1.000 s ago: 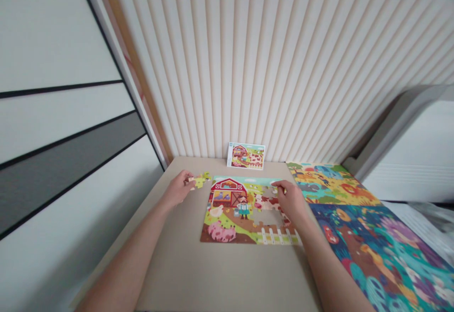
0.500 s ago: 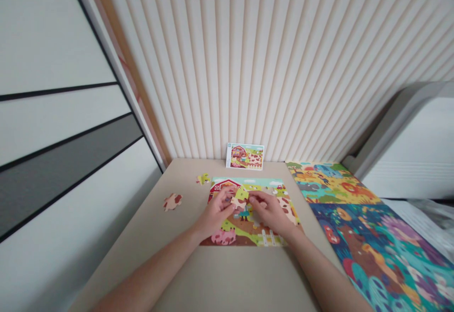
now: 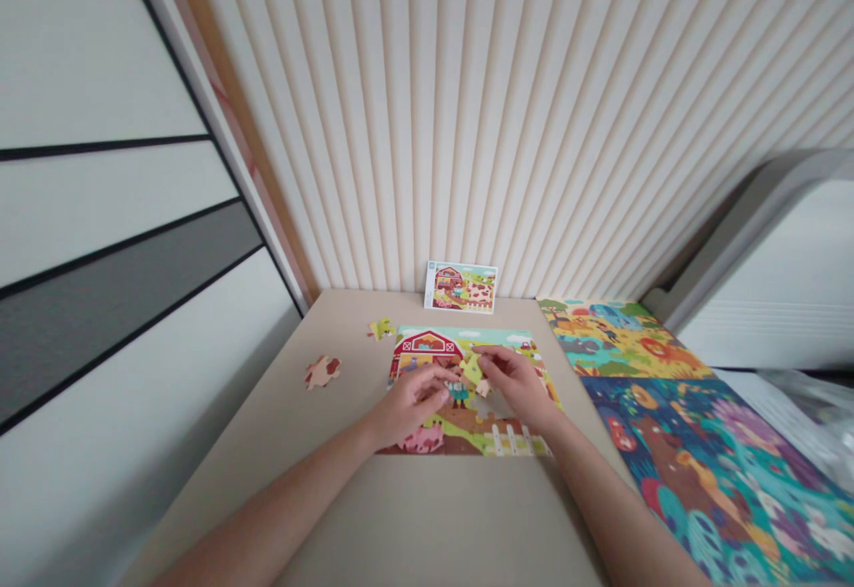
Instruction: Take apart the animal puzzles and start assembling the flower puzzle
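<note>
Yellow-green and pale pink jigsaw piece with knobbed edges (image 3: 471, 368), held above the middle of a rectangular farmyard jigsaw puzzle with a red barn (image 3: 431, 338); whether it touches the surface beneath cannot be told. The right hand (image 3: 524, 387) pinches the piece between thumb and fingers. The left hand (image 3: 406, 405) is just beside it, fingers extended and parted from the thumb, with nothing visible between them. Half a second earlier both hands held the piece; it is now in the right alone, which suggests that it is being oriented for fitting rather than already seated. Two loose pieces lie left of the puzzle: a pale pink piece with brown patches (image 3: 324, 372) and a smaller yellow-green piece (image 3: 382, 329); the work therefore appears close to complete. The pieces look like flat, smooth card with rounded tabs and sockets. All rest on a plain, matt beige tabletop (image 3: 400, 516). Behind, a white-bordered rectangular picture panel (image 3: 460, 287) stands before a cream, vertically ribbed wall (image 3: 467, 124). At right lie a yellow savanna-animal puzzle (image 3: 620, 338) and a dark blue forest-animal puzzle (image 3: 721, 471), edge to edge.
</note>
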The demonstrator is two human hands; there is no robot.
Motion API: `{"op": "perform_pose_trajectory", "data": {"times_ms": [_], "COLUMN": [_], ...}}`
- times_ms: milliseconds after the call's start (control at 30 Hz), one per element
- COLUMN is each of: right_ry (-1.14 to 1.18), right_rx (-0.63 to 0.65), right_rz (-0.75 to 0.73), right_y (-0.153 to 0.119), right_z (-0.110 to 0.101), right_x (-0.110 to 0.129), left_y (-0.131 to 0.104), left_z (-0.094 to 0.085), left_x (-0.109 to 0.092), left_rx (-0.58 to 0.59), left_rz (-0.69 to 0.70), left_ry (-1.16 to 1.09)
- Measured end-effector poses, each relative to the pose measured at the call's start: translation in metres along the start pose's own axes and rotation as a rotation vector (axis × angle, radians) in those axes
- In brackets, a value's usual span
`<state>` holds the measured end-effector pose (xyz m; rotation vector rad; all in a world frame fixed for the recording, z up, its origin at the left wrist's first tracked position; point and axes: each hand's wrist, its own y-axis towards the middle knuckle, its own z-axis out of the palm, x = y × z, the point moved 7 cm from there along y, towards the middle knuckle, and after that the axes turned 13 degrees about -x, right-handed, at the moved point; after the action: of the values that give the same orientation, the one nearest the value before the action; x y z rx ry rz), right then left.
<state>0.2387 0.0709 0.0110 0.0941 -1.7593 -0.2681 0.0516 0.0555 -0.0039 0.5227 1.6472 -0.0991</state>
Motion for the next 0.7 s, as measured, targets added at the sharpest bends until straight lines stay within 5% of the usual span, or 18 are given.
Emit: {"op": "perform_pose_trajectory", "data": {"times_ms": [200, 500, 700], "right_ry": [-0.131, -0.336, -0.425], "right_rx": [-0.009, 0.246, 0.279], "right_rz": [0.007, -0.049, -0.048], "right_y": [0.011, 0.006, 0.001], "right_z": [-0.022, -0.017, -0.011], "right_x": [0.005, -0.012, -0.021], "left_y": [0.002, -0.005, -0.007], "left_z": [-0.010, 0.009, 0.015], "left_x": [-0.016, -0.023, -0.027], "left_rx": [-0.119, 0.013, 0.065], "left_rz": [0.278, 0.530, 0.568], "left_ry": [0.420, 0.781, 0.816]}}
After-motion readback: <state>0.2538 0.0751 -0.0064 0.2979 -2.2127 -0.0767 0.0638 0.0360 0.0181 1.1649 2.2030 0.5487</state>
